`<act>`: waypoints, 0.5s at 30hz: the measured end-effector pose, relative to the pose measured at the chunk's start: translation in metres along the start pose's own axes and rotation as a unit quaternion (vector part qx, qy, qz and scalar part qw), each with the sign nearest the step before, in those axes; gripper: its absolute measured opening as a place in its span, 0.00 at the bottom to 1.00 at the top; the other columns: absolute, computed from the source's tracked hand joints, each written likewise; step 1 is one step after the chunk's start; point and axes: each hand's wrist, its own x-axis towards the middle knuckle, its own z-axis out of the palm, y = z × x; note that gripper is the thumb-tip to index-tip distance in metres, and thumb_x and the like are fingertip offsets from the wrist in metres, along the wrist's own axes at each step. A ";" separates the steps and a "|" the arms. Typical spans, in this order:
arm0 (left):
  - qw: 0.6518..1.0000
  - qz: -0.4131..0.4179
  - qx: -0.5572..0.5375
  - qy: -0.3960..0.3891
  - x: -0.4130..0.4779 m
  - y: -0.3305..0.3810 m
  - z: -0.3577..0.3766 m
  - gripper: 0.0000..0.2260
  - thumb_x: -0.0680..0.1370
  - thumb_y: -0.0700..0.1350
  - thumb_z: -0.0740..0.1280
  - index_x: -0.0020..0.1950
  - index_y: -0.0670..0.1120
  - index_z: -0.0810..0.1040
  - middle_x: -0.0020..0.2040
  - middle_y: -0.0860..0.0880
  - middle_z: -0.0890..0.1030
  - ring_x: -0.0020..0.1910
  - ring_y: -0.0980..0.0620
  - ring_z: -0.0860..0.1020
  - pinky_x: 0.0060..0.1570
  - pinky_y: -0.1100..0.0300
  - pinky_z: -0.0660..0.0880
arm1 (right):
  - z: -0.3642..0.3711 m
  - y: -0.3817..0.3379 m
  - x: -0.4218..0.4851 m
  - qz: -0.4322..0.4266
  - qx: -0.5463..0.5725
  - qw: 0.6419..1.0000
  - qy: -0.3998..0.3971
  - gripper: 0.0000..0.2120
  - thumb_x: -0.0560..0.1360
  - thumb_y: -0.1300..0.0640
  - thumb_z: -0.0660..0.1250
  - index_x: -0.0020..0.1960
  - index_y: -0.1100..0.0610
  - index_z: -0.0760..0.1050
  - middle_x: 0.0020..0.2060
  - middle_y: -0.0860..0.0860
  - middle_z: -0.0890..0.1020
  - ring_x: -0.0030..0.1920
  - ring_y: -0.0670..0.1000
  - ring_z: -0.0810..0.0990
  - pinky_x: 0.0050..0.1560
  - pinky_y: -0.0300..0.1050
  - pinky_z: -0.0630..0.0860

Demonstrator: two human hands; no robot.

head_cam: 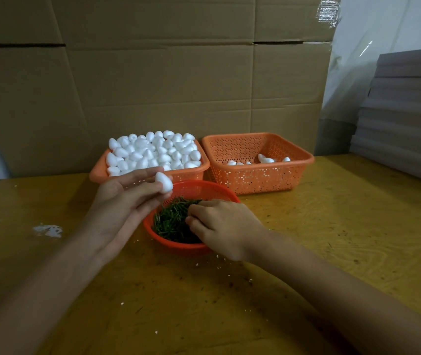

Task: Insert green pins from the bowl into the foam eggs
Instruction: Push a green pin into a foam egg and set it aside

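Observation:
A round orange bowl (171, 244) sits mid-table, filled with green pins (169, 221). My left hand (125, 201) holds a white foam egg (164, 182) at its fingertips, just above the bowl's far left rim. My right hand (219, 226) reaches into the bowl from the right, fingers curled down among the pins; whether a pin is pinched between them is hidden. Behind the bowl, an orange basket (96, 172) is heaped with foam eggs (153, 152).
A second orange perforated basket (255, 175) at back right holds a few eggs (265, 159). Cardboard sheets (153, 73) stand behind the baskets. Grey stacked boards (403, 111) fill the right. White crumbs and a white smear (48, 230) dot the wooden table (332, 226).

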 end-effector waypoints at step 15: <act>0.996 0.020 0.011 -0.080 -0.011 0.001 0.002 0.12 0.68 0.32 0.73 0.45 0.48 0.87 0.58 0.39 0.86 0.60 0.45 0.85 0.55 0.59 0.82 | -0.003 -0.002 0.000 0.013 0.006 1.000 -0.009 0.17 0.86 0.46 0.52 0.51 0.54 0.74 0.46 0.50 0.80 0.49 0.54 0.78 0.46 0.52 0.75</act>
